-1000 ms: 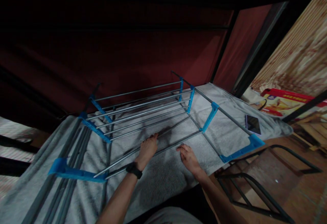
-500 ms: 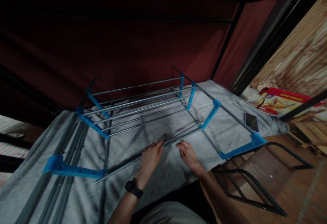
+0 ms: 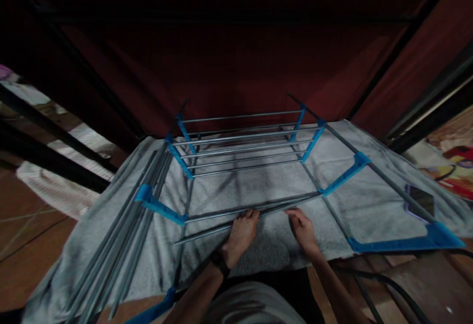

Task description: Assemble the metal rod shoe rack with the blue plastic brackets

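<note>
The loose rod [image 3: 207,233] lies pinched in the left hand [image 3: 242,233], just beyond the half-open right hand [image 3: 303,231].

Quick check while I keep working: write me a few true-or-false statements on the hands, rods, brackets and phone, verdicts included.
1. The left hand is touching a grey rod. True.
2. The brackets are red. False: they are blue.
3. The phone lies on the grey cloth, to the right of the right hand. True.
4. The bundle of loose rods lies to the right of the right hand. False: it lies to the left of the left hand.
5. The dark wristband is on the right arm. False: it is on the left arm.
</note>
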A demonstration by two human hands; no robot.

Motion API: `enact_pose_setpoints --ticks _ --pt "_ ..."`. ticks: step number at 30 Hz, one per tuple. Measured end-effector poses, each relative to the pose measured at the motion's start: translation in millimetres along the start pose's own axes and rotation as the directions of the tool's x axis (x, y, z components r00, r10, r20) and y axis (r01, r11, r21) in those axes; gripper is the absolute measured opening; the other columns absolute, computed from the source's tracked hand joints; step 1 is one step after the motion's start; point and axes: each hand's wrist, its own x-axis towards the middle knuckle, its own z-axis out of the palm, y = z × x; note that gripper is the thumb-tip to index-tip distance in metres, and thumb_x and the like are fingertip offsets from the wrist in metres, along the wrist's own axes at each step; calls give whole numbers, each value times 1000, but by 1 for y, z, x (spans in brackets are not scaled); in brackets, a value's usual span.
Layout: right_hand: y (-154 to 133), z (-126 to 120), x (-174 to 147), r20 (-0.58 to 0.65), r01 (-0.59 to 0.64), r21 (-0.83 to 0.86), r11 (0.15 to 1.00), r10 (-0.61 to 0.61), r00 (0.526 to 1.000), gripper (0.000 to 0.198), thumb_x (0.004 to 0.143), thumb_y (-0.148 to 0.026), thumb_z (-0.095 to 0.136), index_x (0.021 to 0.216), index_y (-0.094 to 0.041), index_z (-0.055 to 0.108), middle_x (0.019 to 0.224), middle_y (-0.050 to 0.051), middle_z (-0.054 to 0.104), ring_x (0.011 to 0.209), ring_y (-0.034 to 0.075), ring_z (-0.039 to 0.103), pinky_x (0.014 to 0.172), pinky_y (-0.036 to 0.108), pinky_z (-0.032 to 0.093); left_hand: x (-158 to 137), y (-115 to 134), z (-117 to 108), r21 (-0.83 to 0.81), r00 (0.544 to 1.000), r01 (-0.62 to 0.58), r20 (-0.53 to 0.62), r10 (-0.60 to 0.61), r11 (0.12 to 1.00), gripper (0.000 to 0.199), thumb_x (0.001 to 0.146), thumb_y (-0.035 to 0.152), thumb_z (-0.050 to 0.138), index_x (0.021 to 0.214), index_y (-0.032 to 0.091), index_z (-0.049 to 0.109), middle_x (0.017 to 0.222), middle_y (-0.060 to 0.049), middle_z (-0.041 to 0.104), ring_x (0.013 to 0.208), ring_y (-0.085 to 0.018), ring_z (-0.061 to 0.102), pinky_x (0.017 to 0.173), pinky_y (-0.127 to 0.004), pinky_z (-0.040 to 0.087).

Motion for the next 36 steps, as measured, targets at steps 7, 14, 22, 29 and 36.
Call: enact_pose_setpoints --ticks 7,14,22,29,36 --pt "9 -29 -19 -148 2 -181 984 -29 989 29 99 -35 46 104 -21 71 101 10 70 100 26 65 92 44 51 -10 -4 7 -17 995 -98 -24 98 995 45 97 2 39 131 20 63 131 -9 70 122 -22 64 106 -37 50" --pt "18 -32 -20 128 239 -383 892 -205 970 35 99 -28 41 120 -24 69 117 10 72 111 28 63 100 50 45 -13 -2 9 17 987 -161 -10 161 987 39 92 0 44 119 17 67 130 -11 67 122 -24 61 108 -39 47" --pt "23 -36 -16 263 324 -378 867 -236 936 37 97 -28 43 119 -28 73 122 8 73 118 28 65 101 51 48 -15 0 11 35 986 -165 -32 166 986 38 95 3 41 120 17 67 131 -12 65 121 -25 60 107 -40 49" --pt "18 -47 -11 410 405 -373 835 -244 879 39 99 -30 46 131 -27 70 133 9 68 124 28 62 105 50 48 -18 2 13 10 990 -142 -1 142 990 40 94 1 42 122 15 66 132 -13 66 124 -26 61 105 -39 50" --pt "0 -46 -3 352 370 -401 838 -232 907 34 102 -28 47 126 -27 72 129 9 70 120 27 62 107 51 46 -19 7 16 27 992 -122 23 121 992 43 99 4 37 130 16 63 137 -14 66 128 -25 61 102 -38 53"
